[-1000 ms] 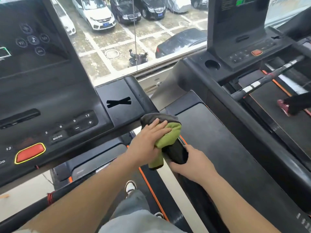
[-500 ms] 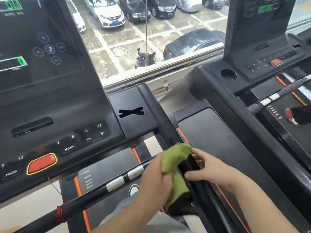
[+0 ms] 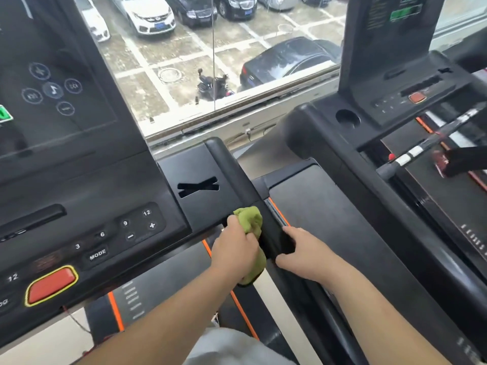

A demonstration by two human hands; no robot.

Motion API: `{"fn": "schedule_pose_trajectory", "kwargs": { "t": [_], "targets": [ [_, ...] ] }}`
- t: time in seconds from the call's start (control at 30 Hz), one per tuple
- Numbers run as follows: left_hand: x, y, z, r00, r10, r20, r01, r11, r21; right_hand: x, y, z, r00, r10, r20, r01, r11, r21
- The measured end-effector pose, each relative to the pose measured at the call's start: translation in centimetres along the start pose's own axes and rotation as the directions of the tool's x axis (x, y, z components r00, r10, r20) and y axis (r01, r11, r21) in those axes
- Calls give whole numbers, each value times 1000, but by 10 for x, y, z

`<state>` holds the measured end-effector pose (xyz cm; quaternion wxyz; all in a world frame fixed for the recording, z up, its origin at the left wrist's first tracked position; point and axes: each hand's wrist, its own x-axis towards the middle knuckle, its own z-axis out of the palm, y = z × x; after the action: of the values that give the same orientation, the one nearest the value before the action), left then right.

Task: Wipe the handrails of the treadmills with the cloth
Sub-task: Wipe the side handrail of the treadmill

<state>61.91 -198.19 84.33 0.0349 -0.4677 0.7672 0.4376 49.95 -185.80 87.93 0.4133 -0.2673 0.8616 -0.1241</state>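
I see the crumpled green cloth (image 3: 249, 222) pressed against the left side of the black padded handrail (image 3: 275, 239), just below where that rail joins the console tray. My left hand (image 3: 235, 252) has its fingers curled tight round the cloth. 1 end bunches up above the knuckles and the other hangs below the palm. My right hand (image 3: 303, 255) clasps the same rail just beside the cloth, forefinger over the top and thumb closing from the near side, holding nothing else. Left of the hands, the black treadmill console (image 3: 105, 206) shows keys marked 3, 6, 9 and 12 and a red stop button (image 3: 51, 285) with a yellow rim. A second black treadmill (image 3: 329, 154) stands to the right. Beyond the window (image 3: 184, 61) are parked cars and 1 dark scooter (image 3: 213, 85).
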Motion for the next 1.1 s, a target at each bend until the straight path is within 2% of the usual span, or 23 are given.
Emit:
{"fn": "schedule_pose_trajectory", "kwargs": {
  "t": [0.07,0.1,0.13,0.2,0.27,0.37,0.53,0.6,0.63,0.7,0.77,0.8,0.83,0.9,0.93,0.97,1.0,1.07,1.1],
  "targets": [
    [3,-13,-2,999,21,46,-18,997,-72,2,9,-3,999,40,-26,-33,971,237],
    [3,-22,-3,997,36,74,-24,986,-165,3,15,-4,997,66,-33,-51,936,348],
    [1,-28,-5,995,39,90,-16,972,-235,5,22,-3,995,96,-27,-75,900,428],
    [1,-31,-8,996,20,89,4,963,-270,6,35,0,991,131,-24,-99,844,527],
    [-1,-19,-8,997,26,73,-7,968,-249,4,46,6,984,168,-51,-112,826,552],
    [-19,1,-9,993,107,45,-102,988,-114,-4,64,15,965,228,-128,-121,824,554],
    [-44,15,-16,945,284,-161,-313,928,-201,-37,104,20,948,301,-107,-184,788,587],
    [-46,21,-5,917,346,-200,-377,915,-142,-55,121,25,945,310,-101,-191,778,598],
    [-47,21,6,899,400,-179,-418,906,-74,-65,130,29,946,311,-96,-194,775,602],
    [-51,12,40,833,546,-94,-525,832,181,-82,146,36,949,301,-95,-180,763,621],
    [-61,-4,79,801,599,-15,-557,754,347,-97,161,42,947,305,-105,-174,757,630],
    [-72,-9,92,779,625,46,-594,714,371,-102,168,45,945,310,-107,-179,762,623],
    [-84,-12,101,724,674,144,-672,642,370,-107,176,46,944,315,-100,-193,771,606],
    [-104,-15,108,556,742,375,-829,462,316,-119,191,49,943,324,-75,-223,782,581],
    [-104,-15,106,512,740,435,-858,424,289,-126,197,51,944,323,-62,-230,781,581],
    [-98,-13,103,523,729,442,-852,438,286,-133,205,55,944,325,-53,-234,776,586],
    [-90,-8,99,569,715,407,-822,482,303,-140,212,60,942,330,-55,-234,767,598],
    [-81,3,99,688,676,265,-721,595,355,-152,226,68,931,358,-67,-245,753,611],
    [-82,9,105,725,662,189,-676,633,376,-156,232,72,927,368,-70,-252,751,611]
  ]
}}
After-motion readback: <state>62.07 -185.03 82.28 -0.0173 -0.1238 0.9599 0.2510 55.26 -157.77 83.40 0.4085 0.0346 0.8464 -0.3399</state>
